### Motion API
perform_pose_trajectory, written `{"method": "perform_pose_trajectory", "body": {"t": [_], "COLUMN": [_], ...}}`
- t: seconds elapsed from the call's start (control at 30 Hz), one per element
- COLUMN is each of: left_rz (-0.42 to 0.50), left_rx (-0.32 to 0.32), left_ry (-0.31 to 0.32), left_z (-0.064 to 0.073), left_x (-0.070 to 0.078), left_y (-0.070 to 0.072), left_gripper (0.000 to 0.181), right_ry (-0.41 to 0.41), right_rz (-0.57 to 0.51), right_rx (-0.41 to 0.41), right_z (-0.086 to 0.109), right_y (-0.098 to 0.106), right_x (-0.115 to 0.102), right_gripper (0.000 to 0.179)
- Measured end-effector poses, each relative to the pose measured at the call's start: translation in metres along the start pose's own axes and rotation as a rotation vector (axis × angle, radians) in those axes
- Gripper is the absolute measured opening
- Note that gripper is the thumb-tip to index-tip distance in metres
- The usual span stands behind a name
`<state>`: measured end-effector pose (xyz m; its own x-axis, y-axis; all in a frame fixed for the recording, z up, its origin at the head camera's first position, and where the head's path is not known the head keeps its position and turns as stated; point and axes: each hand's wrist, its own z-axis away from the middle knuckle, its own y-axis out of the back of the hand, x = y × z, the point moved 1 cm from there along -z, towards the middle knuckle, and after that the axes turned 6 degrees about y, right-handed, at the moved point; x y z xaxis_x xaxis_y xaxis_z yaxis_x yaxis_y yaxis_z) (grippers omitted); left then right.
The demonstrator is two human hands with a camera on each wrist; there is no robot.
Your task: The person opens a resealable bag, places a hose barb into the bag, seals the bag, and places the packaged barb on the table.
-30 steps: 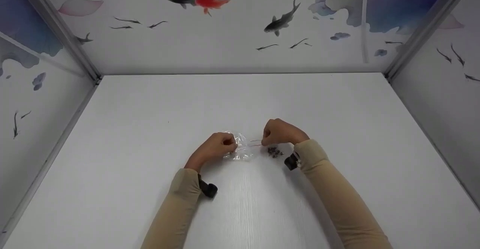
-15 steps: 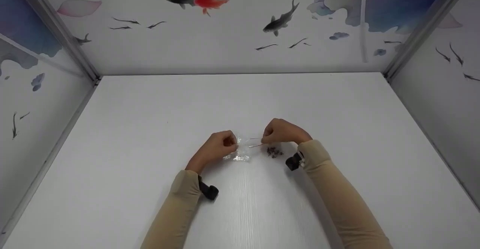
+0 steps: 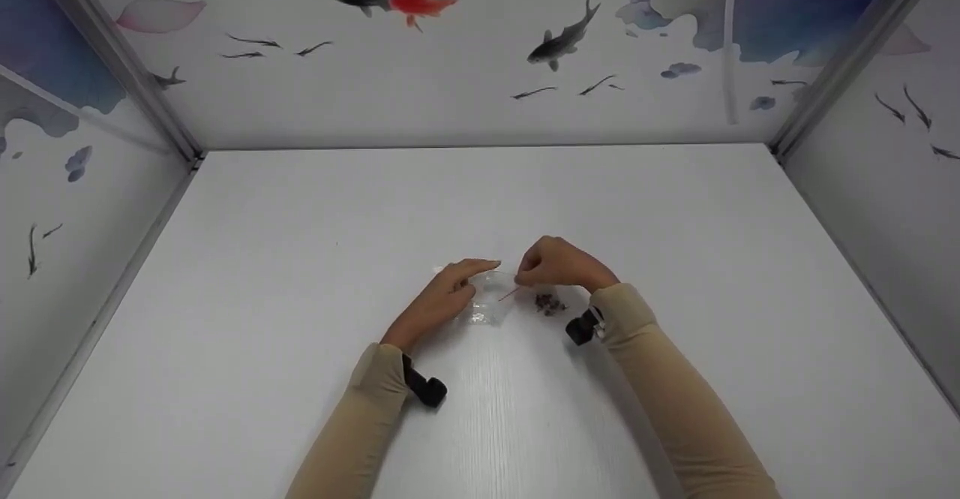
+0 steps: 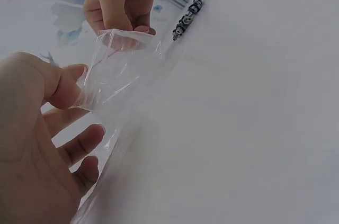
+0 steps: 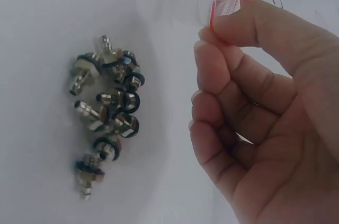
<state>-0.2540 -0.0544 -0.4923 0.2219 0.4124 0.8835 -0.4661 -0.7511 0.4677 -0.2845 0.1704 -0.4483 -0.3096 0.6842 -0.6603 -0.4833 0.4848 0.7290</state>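
A clear plastic zip bag [image 3: 489, 310] with a red line at its mouth is between the two hands. My left hand [image 3: 435, 302] holds its left side, the thumb against the film and the index finger stretched out over it in the head view. My right hand [image 3: 562, 265] pinches the bag's red-lined edge [image 5: 214, 1] between thumb and index finger; its other fingers are curled. Small metal barbed fittings with black rings [image 5: 125, 125] lie in a loose pile beside the right hand. In the left wrist view, the bag [image 4: 119, 70] looks see-through, with nothing visible inside.
The white tabletop [image 3: 300, 214] spreads around the hands. A white back wall [image 3: 450, 101] painted with fish and side panels [image 3: 97, 206] enclose it on three sides. Black wrist cameras [image 3: 429, 392] are strapped to both wrists.
My left index finger has straightened out from a curled pinch and reaches over the bag. The right hand has shifted slightly left, and the red line is now slanted. The fittings have not moved.
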Motion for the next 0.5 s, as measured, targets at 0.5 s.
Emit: {"method": "perform_pose_trajectory", "body": {"t": [0.5], "left_rz": [-0.103], "left_rx": [0.062], "left_ry": [-0.009], "left_z": [-0.002], "left_x": [-0.007], "left_y": [-0.014], "left_gripper": [0.065], "right_ry": [0.021], "right_rz": [-0.009], "right_rx": [-0.014], "right_z": [0.004], "right_y": [-0.001], "right_x": [-0.003], "right_gripper": [0.014]}}
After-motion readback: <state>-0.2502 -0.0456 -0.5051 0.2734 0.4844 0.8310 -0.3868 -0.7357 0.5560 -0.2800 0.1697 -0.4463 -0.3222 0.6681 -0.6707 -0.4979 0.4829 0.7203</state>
